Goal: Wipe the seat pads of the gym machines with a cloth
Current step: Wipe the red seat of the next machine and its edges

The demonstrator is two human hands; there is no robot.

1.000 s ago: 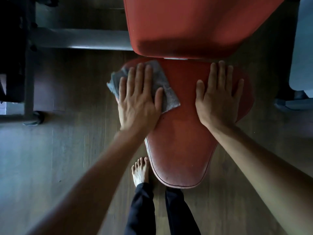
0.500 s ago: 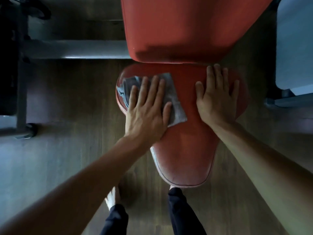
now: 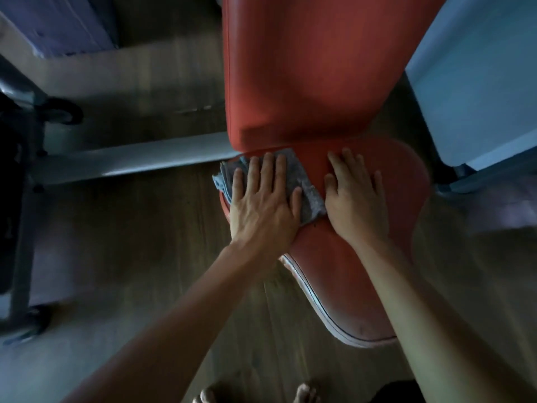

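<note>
A red seat pad [image 3: 348,286] with pale piping lies in front of me, widest at its far end. Behind it rises the red back pad [image 3: 305,77]. My left hand [image 3: 264,205] presses flat, fingers straight, on a folded grey cloth [image 3: 308,196] at the seat's far left corner, just below the back pad. Part of the cloth hangs past the seat's left edge. My right hand [image 3: 357,199] rests flat on the bare seat next to the cloth, its thumb near the cloth's right edge.
A grey metal frame bar [image 3: 130,164] runs left from the seat over the wooden floor [image 3: 130,257]. Dark machine parts [image 3: 17,199] stand at the far left. A pale blue-grey panel [image 3: 479,88] stands at the right. My bare toes [image 3: 302,394] show at the bottom.
The camera has shifted, so the seat appears further right and the back pad larger. My left hand with the cloth moved up into the seat's far left corner; my right hand now lies closer to it.
</note>
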